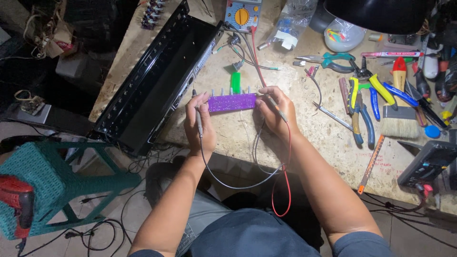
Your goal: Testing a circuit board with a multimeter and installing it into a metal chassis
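Both hands are working for me: left hand (pixel 200 124) and right hand (pixel 275 112) pinching the narrow purple circuit board (pixel 233 102) by its ends on the worn workbench (pixel 328 143), each clutching a meter probe; next I judge the tips need steady contact.

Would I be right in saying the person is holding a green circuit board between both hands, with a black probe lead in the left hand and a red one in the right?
Not quite: the circuit board is purple, not green, as the head view shows. The rest stands: it is held between both hands, the left hand carrying the black probe lead and the right hand the red probe lead.
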